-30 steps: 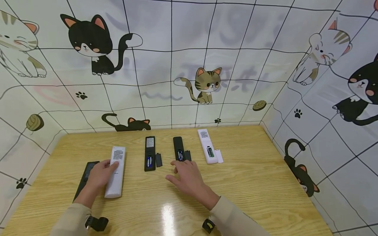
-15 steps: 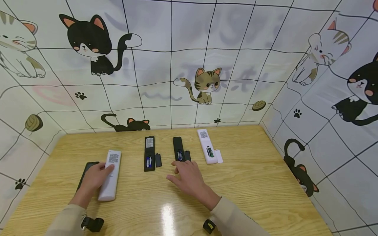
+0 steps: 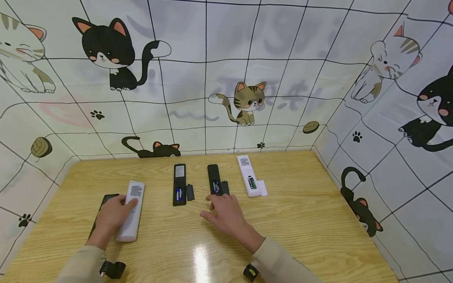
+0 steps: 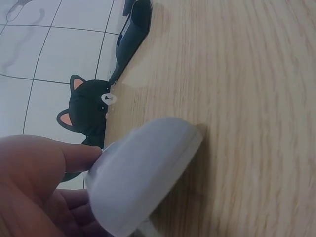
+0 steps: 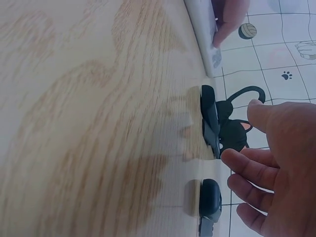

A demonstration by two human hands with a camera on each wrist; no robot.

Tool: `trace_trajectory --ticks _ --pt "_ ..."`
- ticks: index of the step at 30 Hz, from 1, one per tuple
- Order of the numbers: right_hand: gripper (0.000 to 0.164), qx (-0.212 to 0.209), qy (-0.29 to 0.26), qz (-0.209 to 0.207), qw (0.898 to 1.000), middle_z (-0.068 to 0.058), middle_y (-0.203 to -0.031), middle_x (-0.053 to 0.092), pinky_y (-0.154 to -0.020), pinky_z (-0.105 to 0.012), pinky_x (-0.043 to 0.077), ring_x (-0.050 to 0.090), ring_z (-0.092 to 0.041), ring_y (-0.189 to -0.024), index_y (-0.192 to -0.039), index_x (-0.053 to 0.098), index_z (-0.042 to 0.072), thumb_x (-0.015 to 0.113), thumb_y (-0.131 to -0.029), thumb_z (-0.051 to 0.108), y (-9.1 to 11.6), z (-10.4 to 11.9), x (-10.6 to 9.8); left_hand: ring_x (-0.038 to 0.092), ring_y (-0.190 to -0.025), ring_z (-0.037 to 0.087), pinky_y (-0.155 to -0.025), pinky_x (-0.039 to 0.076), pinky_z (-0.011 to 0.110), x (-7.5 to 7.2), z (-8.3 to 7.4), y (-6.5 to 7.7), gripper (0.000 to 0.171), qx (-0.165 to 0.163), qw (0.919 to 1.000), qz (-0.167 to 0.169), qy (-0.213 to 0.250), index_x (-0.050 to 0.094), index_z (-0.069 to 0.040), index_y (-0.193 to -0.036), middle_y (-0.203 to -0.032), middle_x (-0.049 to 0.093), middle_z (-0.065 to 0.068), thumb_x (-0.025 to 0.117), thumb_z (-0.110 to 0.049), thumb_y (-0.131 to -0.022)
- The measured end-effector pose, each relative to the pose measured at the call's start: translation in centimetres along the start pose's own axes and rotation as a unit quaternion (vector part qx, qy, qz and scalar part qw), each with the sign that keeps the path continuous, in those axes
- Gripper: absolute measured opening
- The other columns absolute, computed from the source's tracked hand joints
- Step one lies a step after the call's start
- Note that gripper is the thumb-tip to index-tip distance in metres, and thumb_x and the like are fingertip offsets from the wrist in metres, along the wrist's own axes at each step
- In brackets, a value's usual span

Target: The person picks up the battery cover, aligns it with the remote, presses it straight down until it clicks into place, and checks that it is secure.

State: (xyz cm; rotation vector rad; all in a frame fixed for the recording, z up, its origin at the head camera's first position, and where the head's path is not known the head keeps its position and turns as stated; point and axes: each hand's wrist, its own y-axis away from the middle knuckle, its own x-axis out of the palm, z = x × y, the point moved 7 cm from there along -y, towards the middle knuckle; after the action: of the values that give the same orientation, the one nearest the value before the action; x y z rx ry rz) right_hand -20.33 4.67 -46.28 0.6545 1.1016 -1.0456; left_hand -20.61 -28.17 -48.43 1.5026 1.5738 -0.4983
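Observation:
My left hand (image 3: 112,215) grips a white remote control (image 3: 133,220) by its sides, thumb lying on the back face with the printed label. In the left wrist view the rounded end of that white remote (image 4: 148,173) is tilted, one edge lifted off the wood. Partly hidden behind the left hand lies a dark remote (image 3: 107,198). My right hand (image 3: 226,214) hovers with loose fingers, holding nothing, near a black remote (image 3: 213,173) whose battery bay shows batteries; its loose cover (image 3: 225,188) lies beside it. In the right wrist view the right hand (image 5: 281,163) is spread loosely.
Another black remote (image 3: 179,181) with batteries exposed lies left of centre, its cover (image 3: 190,192) alongside. Toward the back right is a second white remote (image 3: 246,168), battery bay uncovered, with its white cover (image 3: 263,188) next to it. A cat-print wall sheet (image 3: 187,90) borders the wooden table (image 3: 297,220).
My left hand has carried the white remote a little to the left and toward me, then slowed almost to a stop. The right hand has stayed nearly in place.

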Motion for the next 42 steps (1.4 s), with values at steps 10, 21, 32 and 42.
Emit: trace_trajectory --ticks 10,21,32,42 --pt "0.049 -0.001 0.002 0.0 1.0 0.009 -0.093 0.07 -0.087 -0.036 0.04 0.058 -0.014 -0.09 -0.128 0.06 0.02 0.059 -0.092 0.053 0.1 -0.1 0.1 0.058 -0.067 0.022 -0.049 0.041 0.031 -0.4 -0.3 0.6 0.059 -0.016 0.9972 -0.02 -0.07 0.05 0.008 -0.131 -0.107 0.064 0.029 0.048 -0.041 -0.099" --pt "0.048 -0.002 0.003 0.0 1.0 0.009 -0.092 0.07 -0.086 -0.036 0.04 0.057 -0.013 -0.089 -0.128 0.061 0.02 0.06 -0.092 0.052 0.0 -0.1 0.3 0.06 -0.067 0.026 -0.048 0.044 0.034 -0.6 -0.8 1.0 0.055 -0.015 0.9938 -0.029 -0.106 0.05 0.011 -0.13 -0.107 0.063 0.032 0.048 -0.035 -0.099" --pt "0.046 -0.003 0.004 -0.003 1.0 0.01 -0.089 0.069 -0.085 -0.035 0.04 0.056 -0.012 -0.086 -0.125 0.063 0.02 0.062 -0.091 0.051 -0.2 -0.2 0.4 0.056 -0.061 0.022 -0.047 0.041 0.034 -0.5 -0.8 0.7 0.047 -0.007 0.9908 -0.028 -0.132 0.058 0.009 -0.118 -0.09 0.066 0.024 0.048 -0.033 -0.099" --pt "0.045 -0.005 0.014 0.005 1.0 0.011 -0.088 0.067 -0.081 -0.032 0.038 0.053 -0.01 -0.082 -0.124 0.064 0.021 0.061 -0.092 0.052 -0.1 -0.2 0.3 0.063 -0.071 0.029 -0.047 0.043 0.036 -1.2 -1.7 0.5 0.047 0.01 0.9873 -0.063 -0.145 0.055 0.005 -0.129 -0.113 0.064 0.028 0.048 -0.03 -0.098"
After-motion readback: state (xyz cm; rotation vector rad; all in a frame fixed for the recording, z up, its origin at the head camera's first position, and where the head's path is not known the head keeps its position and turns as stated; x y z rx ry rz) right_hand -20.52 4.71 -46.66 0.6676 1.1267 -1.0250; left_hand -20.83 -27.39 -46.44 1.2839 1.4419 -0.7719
